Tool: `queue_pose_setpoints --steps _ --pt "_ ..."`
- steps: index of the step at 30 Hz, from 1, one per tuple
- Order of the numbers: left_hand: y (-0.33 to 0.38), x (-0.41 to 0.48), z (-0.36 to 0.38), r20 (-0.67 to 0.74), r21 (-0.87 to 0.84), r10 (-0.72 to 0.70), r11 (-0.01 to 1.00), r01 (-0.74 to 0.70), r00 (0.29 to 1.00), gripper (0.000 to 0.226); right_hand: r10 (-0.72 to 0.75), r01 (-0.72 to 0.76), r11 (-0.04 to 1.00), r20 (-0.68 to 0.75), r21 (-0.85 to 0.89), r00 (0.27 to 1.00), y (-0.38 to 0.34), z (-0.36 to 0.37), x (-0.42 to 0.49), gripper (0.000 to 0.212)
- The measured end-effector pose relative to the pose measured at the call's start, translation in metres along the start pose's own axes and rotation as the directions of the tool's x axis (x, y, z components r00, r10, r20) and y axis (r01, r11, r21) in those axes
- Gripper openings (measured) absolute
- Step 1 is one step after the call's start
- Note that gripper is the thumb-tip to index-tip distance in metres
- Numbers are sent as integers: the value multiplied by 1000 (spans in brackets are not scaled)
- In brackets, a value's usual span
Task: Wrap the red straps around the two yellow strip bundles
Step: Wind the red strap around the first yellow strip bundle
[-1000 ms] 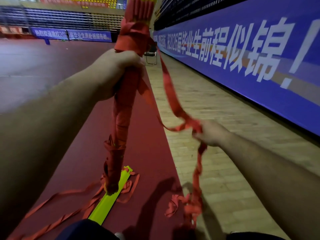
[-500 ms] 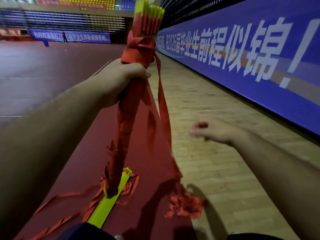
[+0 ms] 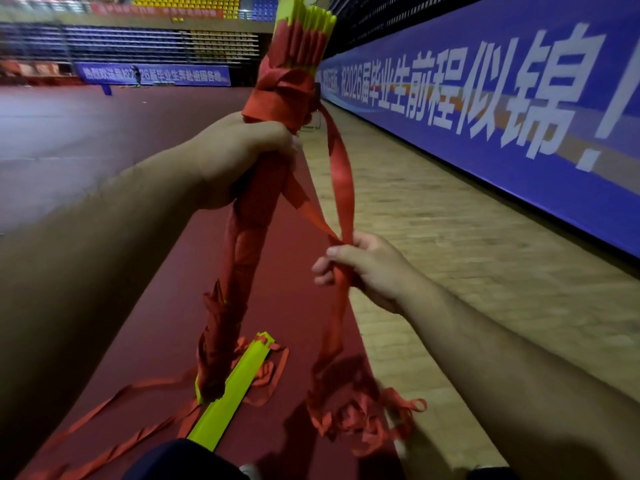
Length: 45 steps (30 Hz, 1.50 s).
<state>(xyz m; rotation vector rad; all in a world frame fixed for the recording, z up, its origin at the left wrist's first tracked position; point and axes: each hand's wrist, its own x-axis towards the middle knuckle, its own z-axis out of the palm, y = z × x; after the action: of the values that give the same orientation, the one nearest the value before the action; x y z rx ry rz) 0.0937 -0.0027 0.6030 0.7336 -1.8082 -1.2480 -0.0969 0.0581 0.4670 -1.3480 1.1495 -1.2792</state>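
Your left hand point(image 3: 242, 157) clamped round upright yellow strip bundle point(image 3: 249, 244), just below wound red band. Bundle's foot on red floor mat point(image 3: 138, 271), just beside second yellow bundle point(image 3: 235, 386) lying flat. Your right hand point(image 3: 363, 268) pinches free red strap point(image 3: 341, 174); slack tail heaped at mat's right edge. Hold strap flat, untwisted. Pull taut before each turn. Overlap previous wrap.

Indoor sports arena: tiered seats point(image 3: 194, 1), court floor point(image 3: 104, 133), banners point(image 3: 485, 109).

blue banner point(image 3: 502, 109), red mat point(image 3: 138, 271), wooden floor point(image 3: 467, 254)
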Motion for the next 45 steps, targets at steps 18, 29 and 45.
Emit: queue_pose_setpoints --steps 18,29,45 --pt "-77 12 0 -491 6 25 1000 -25 871 45 -196 45 853 -238 -520 951 -37 -31 -28 14" --pt "-93 28 27 -509 -339 -245 938 70 825 41 -487 216 164 112 -962 866 -25 26 -46 34" --pt "-98 10 35 -274 -320 -181 943 88 944 24 -237 94 433 -13 -896 971 -21 16 -56 10"
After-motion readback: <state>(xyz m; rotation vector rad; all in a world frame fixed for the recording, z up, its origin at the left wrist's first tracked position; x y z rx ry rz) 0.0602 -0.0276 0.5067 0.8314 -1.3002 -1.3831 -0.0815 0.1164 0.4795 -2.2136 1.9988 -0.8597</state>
